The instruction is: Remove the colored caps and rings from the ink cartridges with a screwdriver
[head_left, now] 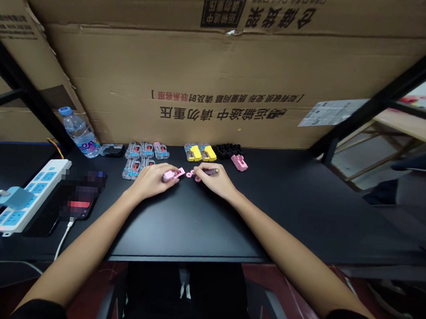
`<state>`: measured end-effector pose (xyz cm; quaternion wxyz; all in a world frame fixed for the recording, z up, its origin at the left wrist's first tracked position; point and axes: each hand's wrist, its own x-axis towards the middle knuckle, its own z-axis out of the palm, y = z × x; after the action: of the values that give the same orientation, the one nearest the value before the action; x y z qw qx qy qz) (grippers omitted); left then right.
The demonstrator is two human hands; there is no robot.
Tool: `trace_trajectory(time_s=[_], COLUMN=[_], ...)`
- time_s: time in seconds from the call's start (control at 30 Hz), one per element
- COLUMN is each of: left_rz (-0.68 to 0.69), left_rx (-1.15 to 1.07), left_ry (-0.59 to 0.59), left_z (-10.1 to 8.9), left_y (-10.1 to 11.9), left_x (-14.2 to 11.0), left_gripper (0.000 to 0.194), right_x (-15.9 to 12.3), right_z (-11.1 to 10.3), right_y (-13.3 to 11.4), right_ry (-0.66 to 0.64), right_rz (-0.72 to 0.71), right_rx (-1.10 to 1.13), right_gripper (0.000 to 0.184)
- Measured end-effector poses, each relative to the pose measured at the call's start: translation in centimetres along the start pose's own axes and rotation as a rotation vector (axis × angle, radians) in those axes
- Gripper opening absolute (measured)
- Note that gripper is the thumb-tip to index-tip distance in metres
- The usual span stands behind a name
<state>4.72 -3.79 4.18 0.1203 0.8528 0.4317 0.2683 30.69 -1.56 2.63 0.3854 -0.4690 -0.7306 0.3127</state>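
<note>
My left hand (153, 180) rests on the black table (201, 226), its fingers closed around a small pink plastic piece (173, 174) that sticks out toward the right. My right hand (214, 179) lies just right of it, fingers curled over a thin clear-pink pen-like tool (209, 170). Between the two hands sit small pink ring-shaped parts (193, 175) on the table. Further back lie several clear packets with red and blue parts (140, 157), two yellow pieces (201, 153), a black piece (227, 150) and a pink piece (239, 162).
A big cardboard box (218, 77) stands along the back of the table. A water bottle (79, 133) lies at the back left. A white power strip (28, 195) with a plug and a phone (80, 201) on a cable lie left. Black frame bars rise at both sides.
</note>
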Motion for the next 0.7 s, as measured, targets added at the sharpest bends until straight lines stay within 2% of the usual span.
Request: trace_trajectory(time_s=[0.3, 0.43, 0.53, 0.7], left_rz=[0.002, 0.004, 0.005, 0.002], left_rx=[0.029, 0.028, 0.020, -0.007], left_ry=[0.005, 0.007, 0.008, -0.003], left_z=[0.1, 0.1, 0.1, 0.3], left_y=[-0.1, 0.0, -0.1, -0.3], left_x=[-0.1, -0.1, 0.0, 0.0], left_gripper=[0.025, 0.024, 0.024, 0.025], right_x=[0.7, 0.5, 0.4, 0.7], right_z=[-1.1, -0.6, -0.4, -0.9], right_y=[0.9, 0.8, 1.1, 1.7], right_ry=[0.144, 0.085, 0.063, 0.177], right_rz=[0.032, -0.015, -0.019, -0.039], right_rx=[-0.045, 0.047, 0.011, -0.056], right_gripper=[0.032, 0.036, 0.037, 0.038])
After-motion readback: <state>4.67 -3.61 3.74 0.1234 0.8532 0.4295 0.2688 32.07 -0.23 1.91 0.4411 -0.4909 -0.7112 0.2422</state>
